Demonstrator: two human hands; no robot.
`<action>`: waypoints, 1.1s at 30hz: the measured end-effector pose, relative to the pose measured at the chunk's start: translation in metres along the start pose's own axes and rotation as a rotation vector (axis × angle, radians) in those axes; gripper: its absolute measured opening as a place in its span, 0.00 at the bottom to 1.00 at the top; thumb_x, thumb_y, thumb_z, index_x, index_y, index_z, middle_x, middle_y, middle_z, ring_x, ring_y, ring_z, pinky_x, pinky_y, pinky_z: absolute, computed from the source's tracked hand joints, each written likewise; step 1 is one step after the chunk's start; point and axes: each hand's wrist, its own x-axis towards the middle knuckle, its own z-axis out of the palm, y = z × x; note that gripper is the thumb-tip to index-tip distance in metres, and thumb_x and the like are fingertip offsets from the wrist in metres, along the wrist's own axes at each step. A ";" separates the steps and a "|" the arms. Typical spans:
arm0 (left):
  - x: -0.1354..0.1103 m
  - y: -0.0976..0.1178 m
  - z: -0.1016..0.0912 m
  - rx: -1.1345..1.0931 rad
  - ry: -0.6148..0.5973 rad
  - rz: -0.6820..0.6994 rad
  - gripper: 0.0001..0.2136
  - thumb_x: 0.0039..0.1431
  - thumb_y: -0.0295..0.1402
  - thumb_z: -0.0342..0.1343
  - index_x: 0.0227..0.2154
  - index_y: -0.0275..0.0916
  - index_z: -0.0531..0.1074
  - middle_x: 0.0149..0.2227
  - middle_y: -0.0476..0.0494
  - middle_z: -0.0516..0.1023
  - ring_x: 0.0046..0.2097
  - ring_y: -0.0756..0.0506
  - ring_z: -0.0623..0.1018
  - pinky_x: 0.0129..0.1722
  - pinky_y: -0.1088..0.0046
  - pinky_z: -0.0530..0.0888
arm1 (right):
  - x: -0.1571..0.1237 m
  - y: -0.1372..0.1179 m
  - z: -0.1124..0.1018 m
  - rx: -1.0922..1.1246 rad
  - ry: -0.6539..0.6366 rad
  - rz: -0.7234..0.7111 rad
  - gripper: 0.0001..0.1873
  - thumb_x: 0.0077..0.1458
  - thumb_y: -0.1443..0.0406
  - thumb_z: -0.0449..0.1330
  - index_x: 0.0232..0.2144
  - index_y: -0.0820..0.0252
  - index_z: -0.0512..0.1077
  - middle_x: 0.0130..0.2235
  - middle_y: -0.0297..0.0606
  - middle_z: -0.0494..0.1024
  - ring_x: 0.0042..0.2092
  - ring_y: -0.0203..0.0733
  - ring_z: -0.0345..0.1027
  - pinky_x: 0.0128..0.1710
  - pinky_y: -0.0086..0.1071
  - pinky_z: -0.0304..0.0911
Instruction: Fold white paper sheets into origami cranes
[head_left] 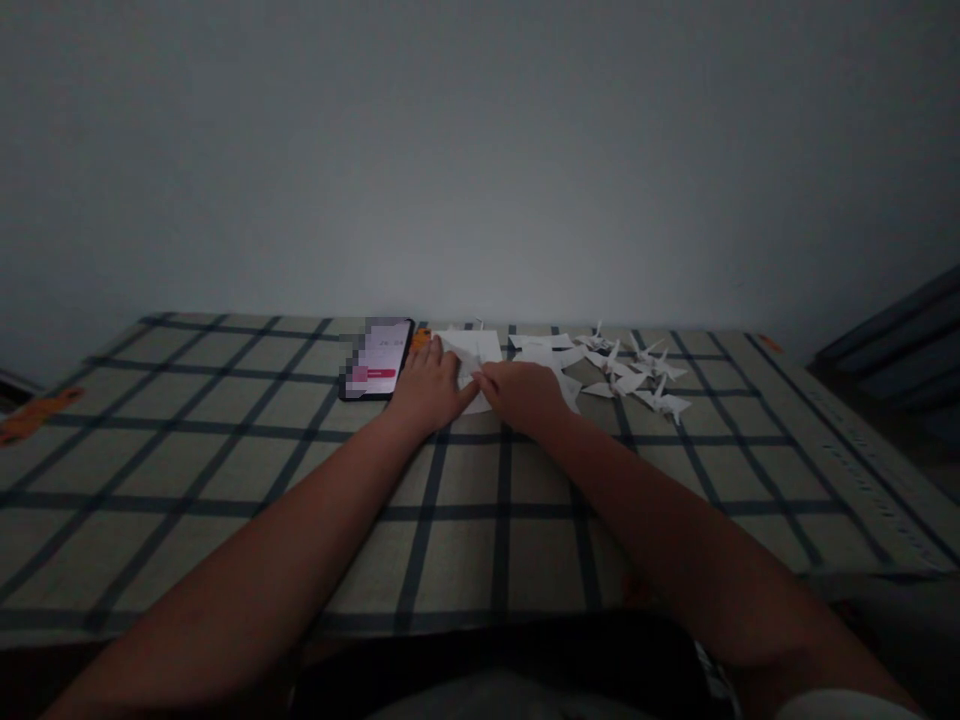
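A white sheet of paper [472, 352] lies partly folded on the checked cloth [225, 440], far out in front of me. My left hand [431, 385] rests on its left part with the fingers pressed down flat. My right hand [521, 392] meets it from the right, its fingers pinched on the paper's edge beside the left fingertips. Most of the sheet under both hands is hidden.
A phone [377, 358] with a lit screen lies just left of my left hand. Several folded white paper cranes [637, 372] and loose paper sheets [541, 348] lie to the right. An orange scrap [34, 415] sits at the cloth's left edge. A plain wall stands behind.
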 end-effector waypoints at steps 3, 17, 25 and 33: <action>0.000 0.005 0.000 0.055 -0.038 -0.029 0.31 0.66 0.52 0.44 0.53 0.26 0.69 0.67 0.16 0.60 0.69 0.28 0.61 0.66 0.50 0.56 | 0.002 0.003 0.002 -0.007 0.027 0.074 0.24 0.71 0.55 0.42 0.43 0.57 0.76 0.41 0.43 0.82 0.41 0.45 0.76 0.36 0.34 0.59; 0.002 0.010 0.003 0.077 -0.001 -0.055 0.34 0.63 0.55 0.45 0.54 0.25 0.69 0.65 0.16 0.64 0.68 0.28 0.63 0.67 0.51 0.55 | 0.001 0.006 0.001 0.033 0.041 0.164 0.24 0.71 0.56 0.42 0.41 0.57 0.76 0.40 0.42 0.82 0.40 0.44 0.75 0.37 0.32 0.59; 0.003 0.013 -0.001 0.088 -0.036 -0.065 0.35 0.63 0.55 0.45 0.55 0.25 0.67 0.65 0.16 0.63 0.68 0.28 0.63 0.66 0.50 0.55 | 0.002 0.010 0.002 0.085 0.092 0.187 0.24 0.70 0.56 0.43 0.37 0.58 0.77 0.39 0.41 0.82 0.39 0.43 0.73 0.35 0.32 0.55; -0.002 0.013 0.005 0.034 0.023 -0.071 0.33 0.64 0.55 0.45 0.53 0.27 0.69 0.69 0.16 0.55 0.71 0.26 0.56 0.66 0.45 0.55 | 0.000 0.017 -0.002 0.145 0.135 0.142 0.23 0.70 0.56 0.45 0.36 0.58 0.77 0.38 0.40 0.81 0.36 0.40 0.70 0.33 0.32 0.51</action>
